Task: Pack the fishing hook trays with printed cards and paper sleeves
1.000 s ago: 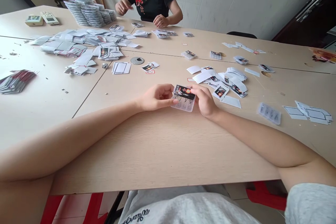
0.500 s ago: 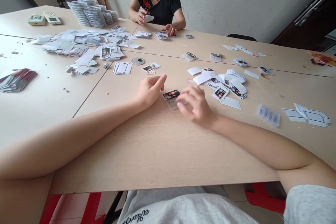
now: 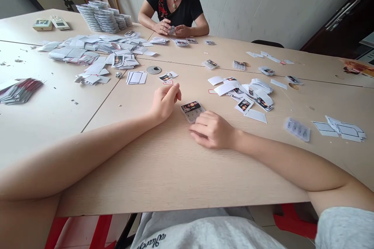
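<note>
the left hand [image 3: 166,101] has its grip drawn together, fingers curled under the thumb, with nothing seen in it. the right hand [image 3: 213,129] has its fingers bent and close together over the near right corner of the small plastic case [image 3: 191,112]; whether it touches the case, or how tightly its grip is closed, i cannot tell. the case lies flat on the tabletop [image 3: 175,175], between the two hands. its far half bears a black label [image 3: 191,105] with white and reddish print, too small to read. similar dark labels show among the loose cards [image 3: 245,95] beyond the right hand. the grey shirt [image 3: 204,231] carries dark script lettering, only partly visible.
</note>
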`<state>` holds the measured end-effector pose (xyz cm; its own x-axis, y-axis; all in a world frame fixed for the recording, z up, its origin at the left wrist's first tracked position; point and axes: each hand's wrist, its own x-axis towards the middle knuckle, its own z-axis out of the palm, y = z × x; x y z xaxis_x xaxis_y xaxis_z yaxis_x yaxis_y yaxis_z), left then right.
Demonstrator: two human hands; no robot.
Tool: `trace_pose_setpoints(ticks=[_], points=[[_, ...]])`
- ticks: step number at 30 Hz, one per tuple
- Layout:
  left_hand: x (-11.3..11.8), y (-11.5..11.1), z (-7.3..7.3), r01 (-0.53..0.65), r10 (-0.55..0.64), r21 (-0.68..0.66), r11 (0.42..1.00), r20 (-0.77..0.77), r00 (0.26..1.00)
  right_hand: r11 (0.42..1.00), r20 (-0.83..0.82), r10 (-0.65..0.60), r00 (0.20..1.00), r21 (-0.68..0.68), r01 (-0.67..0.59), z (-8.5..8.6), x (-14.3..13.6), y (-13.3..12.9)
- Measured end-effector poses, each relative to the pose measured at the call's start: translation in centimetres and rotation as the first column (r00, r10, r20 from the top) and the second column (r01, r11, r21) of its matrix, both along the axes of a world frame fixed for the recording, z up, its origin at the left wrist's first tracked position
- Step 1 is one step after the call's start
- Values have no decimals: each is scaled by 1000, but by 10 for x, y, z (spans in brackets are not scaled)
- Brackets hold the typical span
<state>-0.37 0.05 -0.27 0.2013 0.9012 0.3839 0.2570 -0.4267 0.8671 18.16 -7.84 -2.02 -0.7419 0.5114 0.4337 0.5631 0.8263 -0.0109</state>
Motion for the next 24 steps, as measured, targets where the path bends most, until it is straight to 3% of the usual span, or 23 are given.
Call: trace_pose_setpoints(ticks=[2, 4, 6, 10, 14, 17, 20, 24], points=[[0, -1, 1, 4, -4, 11, 1000, -9, 1000, 970, 11, -236, 972, -52, 237, 1, -2, 0], [0, -2, 2, 25, -25, 16, 1000, -44, 999, 875, 58, -460, 886, -142, 463, 2, -4, 1], [0, -3, 3, 59, -58, 0, 998, -115, 992, 791, 144, -541, 828, -247, 560, 2, -5, 2], [2, -2, 1, 79, -82, -24, 997, -333, 939, 763, 217, -508, 833, -336, 553, -1, -2, 4], [4, 2, -4, 124, -115, -4, 992, -400, 909, 804, 127, -507, 853, -287, 521, -3, -8, 19], [4, 6, -7, 53, -50, 4, 999, -270, 962, 860, 61, -440, 896, -257, 440, 0, -26, 57], [2, 8, -8, -10, 14, 33, 999, -118, 993, 850, 52, -462, 885, -260, 459, 8, -51, 110], [0, 4, -6, 23, -19, 104, 994, -43, 999, 743, 17, -626, 780, -292, 602, 15, -79, 168]])
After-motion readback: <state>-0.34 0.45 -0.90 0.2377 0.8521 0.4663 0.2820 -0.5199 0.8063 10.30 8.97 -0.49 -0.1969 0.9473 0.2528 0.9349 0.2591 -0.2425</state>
